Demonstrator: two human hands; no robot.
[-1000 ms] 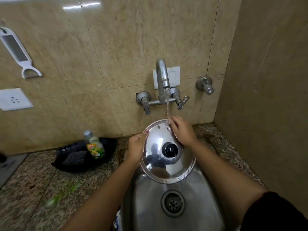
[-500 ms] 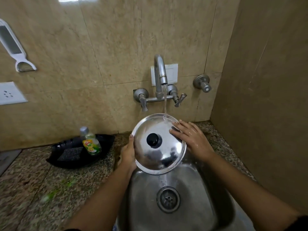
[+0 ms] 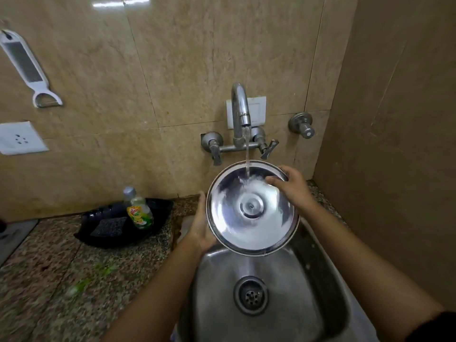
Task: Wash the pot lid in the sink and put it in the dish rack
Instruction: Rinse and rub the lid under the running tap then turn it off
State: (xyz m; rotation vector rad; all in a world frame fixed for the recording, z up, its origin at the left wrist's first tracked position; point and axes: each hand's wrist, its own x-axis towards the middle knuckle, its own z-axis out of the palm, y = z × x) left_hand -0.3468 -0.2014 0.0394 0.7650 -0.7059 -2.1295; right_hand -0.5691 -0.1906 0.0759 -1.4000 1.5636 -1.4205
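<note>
Single view, head-mounted, wide-angle. Looks forward and steeply down from above the sink (image 3: 328,302), facing the tiled wall with the tap (image 3: 240,112). Close range: forearms enter from the bottom edge. Worktop (image 3: 74,280) fills lower left, side wall at right. Straight lines bow near the frame edges.

Two bare forearms reach in from the bottom edge, with no watch, bracelet or ring showing on either. The left hand (image 3: 201,230) and its forearm are uncovered all the way to the edge. The right hand (image 3: 294,191) is bare too, and the edge of a dark sleeve (image 3: 434,327) shows at the lower right corner, above the elbow.
</note>
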